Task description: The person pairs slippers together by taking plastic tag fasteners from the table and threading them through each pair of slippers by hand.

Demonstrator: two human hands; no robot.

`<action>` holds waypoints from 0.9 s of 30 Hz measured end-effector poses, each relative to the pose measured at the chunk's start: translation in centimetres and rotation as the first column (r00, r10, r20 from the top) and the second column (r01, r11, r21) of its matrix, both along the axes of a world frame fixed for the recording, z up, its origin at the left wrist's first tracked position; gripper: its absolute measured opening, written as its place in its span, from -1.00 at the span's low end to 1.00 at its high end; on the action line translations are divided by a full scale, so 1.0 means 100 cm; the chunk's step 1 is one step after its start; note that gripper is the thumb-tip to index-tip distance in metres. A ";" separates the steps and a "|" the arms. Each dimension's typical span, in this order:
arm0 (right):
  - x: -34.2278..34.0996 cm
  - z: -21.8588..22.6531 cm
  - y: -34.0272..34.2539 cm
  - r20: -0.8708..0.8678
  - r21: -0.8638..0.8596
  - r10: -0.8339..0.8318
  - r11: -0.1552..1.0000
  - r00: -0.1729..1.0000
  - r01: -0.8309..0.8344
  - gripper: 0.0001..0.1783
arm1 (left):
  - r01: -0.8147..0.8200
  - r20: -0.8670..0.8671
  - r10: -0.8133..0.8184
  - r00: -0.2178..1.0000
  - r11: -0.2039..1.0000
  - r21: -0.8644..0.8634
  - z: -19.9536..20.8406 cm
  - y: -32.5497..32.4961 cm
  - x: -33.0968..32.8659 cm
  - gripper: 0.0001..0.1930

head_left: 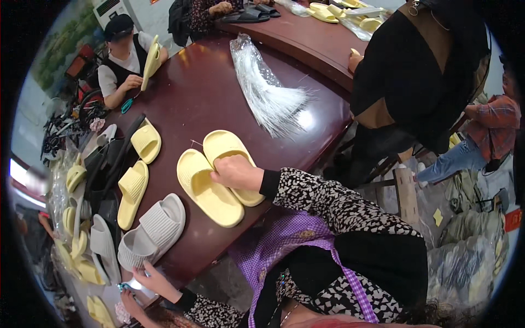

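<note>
The pair of yellow slippers (216, 199) lies sole-down near the dark red-brown table's (186, 98) near edge, the two side by side and touching, with a thin tie (197, 144) sticking out beside their toe ends. The right hand (238, 172) is curled closed over the inner side of the farther slipper's strap; its fingertips are hidden in the opening, so whether they also pinch the tie cannot be told. The left hand (153, 280) has its fingers loosely spread, the tips resting against the end of a pair of gray slippers (162, 221) by the table's near left corner. Beside that corner, a co-worker's hand (130, 302) is close to a small teal item (124, 286). Two more yellow slippers (133, 194) lie along the left side of the table, next to dark slippers (104, 169). Toward the table's far right edge, a bundle of white strands (268, 95) spreads out of a clear bag (243, 48). At the far left corner, a co-worker in a dark cap (119, 27) holds up a yellow slipper (151, 63). A person in black (410, 82) stands by the right corner, beside a second table (295, 35) bearing other slippers.
</note>
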State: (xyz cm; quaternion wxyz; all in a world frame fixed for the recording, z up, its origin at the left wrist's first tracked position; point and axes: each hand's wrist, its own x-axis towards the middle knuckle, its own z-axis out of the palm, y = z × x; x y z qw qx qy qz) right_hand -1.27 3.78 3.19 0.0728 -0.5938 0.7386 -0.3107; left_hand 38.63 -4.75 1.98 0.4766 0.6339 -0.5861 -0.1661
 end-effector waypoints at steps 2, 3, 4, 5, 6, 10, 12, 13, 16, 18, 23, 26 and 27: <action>-0.006 -0.003 0.004 -0.007 -0.063 -0.019 0.998 1.000 0.019 -0.65 | -0.040 0.167 0.052 0.985 0.996 -0.075 -0.004 -0.003 -0.005 -0.38; -0.010 0.000 0.005 -0.013 -0.065 -0.016 0.998 1.000 0.015 -0.65 | -0.062 0.249 0.088 0.965 0.992 -0.112 -0.005 -0.005 -0.005 -0.37; -0.016 0.002 0.008 -0.020 -0.047 -0.023 0.999 1.000 0.022 -0.67 | -0.065 0.247 0.092 0.965 0.991 -0.114 -0.007 -0.008 -0.001 -0.37; -0.024 0.004 0.010 -0.025 -0.027 -0.029 0.999 0.999 0.028 -0.69 | -0.072 0.314 0.127 0.941 0.981 -0.181 -0.011 -0.015 0.008 -0.36; -0.031 0.016 0.016 -0.004 -0.006 -0.050 0.999 0.999 0.050 -0.70 | -0.076 0.377 0.167 0.911 0.967 -0.245 -0.016 -0.022 0.017 -0.35; -0.130 0.055 0.014 -0.463 -0.130 -0.113 0.990 0.879 0.058 -0.83 | -0.014 0.318 0.045 0.947 0.995 -0.099 -0.031 -0.053 0.045 -0.32; -0.214 0.070 0.039 -0.615 -0.161 -0.058 0.985 0.786 -0.054 -0.85 | 0.003 0.263 -0.005 0.965 1.000 0.006 -0.014 -0.046 0.049 -0.31; -0.280 0.078 0.053 -0.722 -0.161 -0.233 0.972 0.652 0.169 -0.87 | 0.061 0.058 -0.070 0.996 0.987 0.146 0.002 -0.051 0.019 -0.32; -0.311 0.155 0.049 -0.856 -0.181 -0.321 0.920 0.405 0.347 -0.91 | 0.048 -0.004 -0.049 0.999 0.969 0.244 -0.003 -0.048 0.030 -0.32; -0.340 0.144 0.056 -0.792 -0.387 -0.425 0.905 0.438 0.177 -0.93 | 0.035 0.215 -0.061 0.975 0.992 0.124 -0.017 -0.069 0.028 -0.33; -0.245 0.119 0.095 -0.872 -0.411 -0.375 0.910 0.315 -0.054 -0.89 | -0.048 0.510 -0.025 0.860 0.990 0.130 -0.003 -0.063 0.044 -0.35; -0.188 0.025 0.100 -0.105 -0.358 -0.239 0.915 0.965 0.188 -0.81 | 0.163 0.485 -0.189 0.854 0.982 0.096 -0.008 -0.107 -0.029 -0.35; -0.162 0.008 0.108 0.022 -0.320 -0.222 0.922 0.975 0.217 -0.78 | 0.200 0.485 -0.211 0.848 0.977 0.075 -0.001 -0.112 -0.048 -0.35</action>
